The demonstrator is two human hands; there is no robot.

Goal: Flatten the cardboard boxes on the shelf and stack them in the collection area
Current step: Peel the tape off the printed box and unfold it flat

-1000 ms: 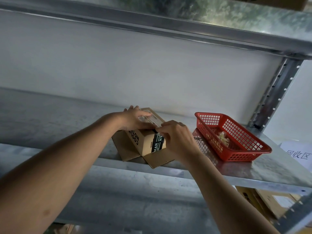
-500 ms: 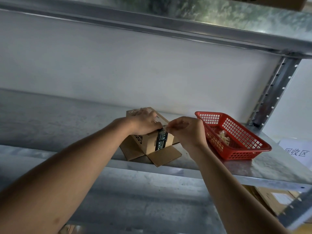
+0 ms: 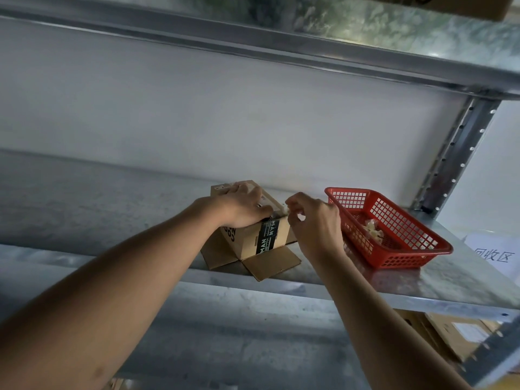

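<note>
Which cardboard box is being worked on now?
The small taped box left of the red basket; left hand presses it; others sit on other shelves.

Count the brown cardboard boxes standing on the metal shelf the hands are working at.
1. The brown cardboard box sits left of the red plastic basket, under the left hand. More cardboard shows below that shelf and at the top right edge, only partly visible.

White wall (image 3: pixel 197 114), galvanised shelving upright (image 3: pixel 453 161), dim light
</note>
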